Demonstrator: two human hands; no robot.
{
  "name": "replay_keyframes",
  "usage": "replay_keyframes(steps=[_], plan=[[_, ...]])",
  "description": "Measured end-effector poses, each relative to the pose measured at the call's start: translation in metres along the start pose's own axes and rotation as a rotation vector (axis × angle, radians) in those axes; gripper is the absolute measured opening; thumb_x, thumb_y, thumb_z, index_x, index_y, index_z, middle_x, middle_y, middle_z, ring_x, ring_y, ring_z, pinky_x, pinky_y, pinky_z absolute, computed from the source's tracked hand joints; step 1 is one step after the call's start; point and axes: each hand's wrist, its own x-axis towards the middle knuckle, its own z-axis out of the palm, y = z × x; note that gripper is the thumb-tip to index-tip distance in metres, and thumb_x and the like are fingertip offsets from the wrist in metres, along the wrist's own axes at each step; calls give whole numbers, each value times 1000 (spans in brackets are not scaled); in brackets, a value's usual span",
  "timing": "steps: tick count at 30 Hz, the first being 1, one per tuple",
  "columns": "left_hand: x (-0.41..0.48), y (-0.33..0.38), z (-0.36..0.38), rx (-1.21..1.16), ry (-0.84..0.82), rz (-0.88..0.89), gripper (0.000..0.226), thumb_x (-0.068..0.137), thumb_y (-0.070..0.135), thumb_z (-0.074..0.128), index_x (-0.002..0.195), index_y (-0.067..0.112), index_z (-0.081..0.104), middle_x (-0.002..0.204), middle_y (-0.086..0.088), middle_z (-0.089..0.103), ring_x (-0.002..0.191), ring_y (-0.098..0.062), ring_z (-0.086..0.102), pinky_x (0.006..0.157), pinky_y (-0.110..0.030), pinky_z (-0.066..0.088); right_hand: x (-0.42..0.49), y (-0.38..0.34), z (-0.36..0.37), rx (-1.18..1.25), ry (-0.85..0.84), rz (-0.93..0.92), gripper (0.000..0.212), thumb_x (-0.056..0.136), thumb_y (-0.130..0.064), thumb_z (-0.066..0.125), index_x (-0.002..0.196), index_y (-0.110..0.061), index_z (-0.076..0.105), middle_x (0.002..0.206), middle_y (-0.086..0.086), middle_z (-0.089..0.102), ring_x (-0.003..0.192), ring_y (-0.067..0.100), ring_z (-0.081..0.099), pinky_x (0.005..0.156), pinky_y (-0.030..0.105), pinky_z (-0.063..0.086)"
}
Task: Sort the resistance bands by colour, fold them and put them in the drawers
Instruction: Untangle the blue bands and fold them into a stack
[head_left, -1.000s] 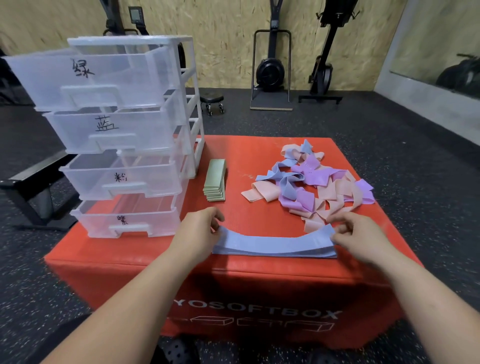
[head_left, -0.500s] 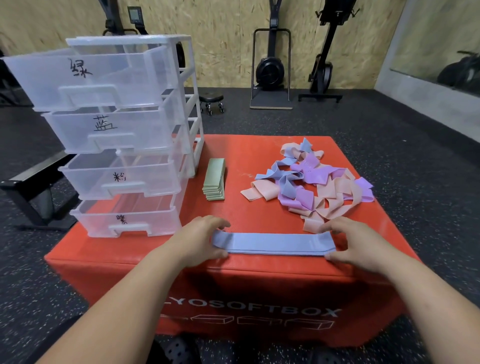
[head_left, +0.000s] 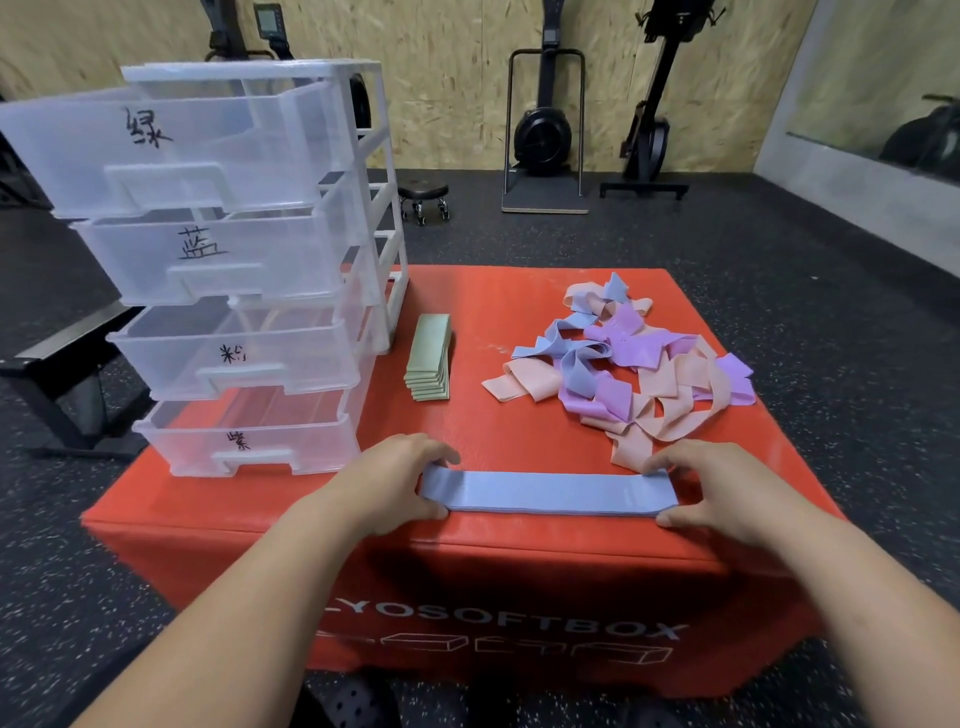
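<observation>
A blue resistance band (head_left: 545, 492) lies flat and straight along the front edge of the red soft box (head_left: 498, 306). My left hand (head_left: 384, 486) pinches its left end between thumb and fingers. My right hand (head_left: 722, 488) pinches its right end the same way. A loose pile of pink, purple and blue bands (head_left: 644, 364) lies at the right of the box top. A stack of folded green bands (head_left: 428, 358) sits beside the clear drawer unit (head_left: 223, 270), whose four labelled drawers are pulled open.
The drawer unit fills the box's left side. A black bench (head_left: 62, 358) stands on the floor to the left. A small wheeled stool (head_left: 423, 195) and exercise machines (head_left: 545, 135) stand by the far wooden wall. Bare red surface lies between the green stack and the pile.
The blue band went from a sagging, curved strip to flat and straight on the box. Both hands lowered onto its ends and pulled it taut.
</observation>
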Motion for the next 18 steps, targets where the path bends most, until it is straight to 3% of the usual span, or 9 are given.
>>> replay_keyframes(steps=[4,7,10,15,18], plan=[[7,-1,1,-33,19,28,68,79,68,77,139,40,59,121,18,62,112,-6,58,98,-35,53,7,4,-8,-9,-18,-24,55,62,-54,94,111,-45,69,111,-25,66,99,-5,61,92,24,51],[20,4,0,-58,96,29,59,89,69,68,137,36,63,120,16,63,112,-8,58,99,-35,52,15,1,-16,47,94,-39,28,76,-49,87,95,-48,66,105,-21,69,93,-6,63,86,29,54],[41,12,0,-66,141,49,52,93,65,65,136,35,63,122,15,64,115,-9,57,102,-38,51,33,-8,-18,58,183,-32,17,86,-47,79,96,-49,66,106,-19,68,94,-4,63,84,32,54],[77,20,11,-37,117,65,50,95,54,69,139,34,60,133,10,58,126,-16,56,105,-41,50,80,-25,-10,-26,235,-63,34,93,-48,70,125,-37,70,130,-9,61,124,18,54,105,38,44],[94,21,20,-33,89,58,55,94,51,72,143,32,58,138,6,54,128,-19,53,107,-41,47,109,-34,2,-64,196,-77,46,92,-62,61,133,-40,64,143,-5,56,137,23,44,113,43,39]])
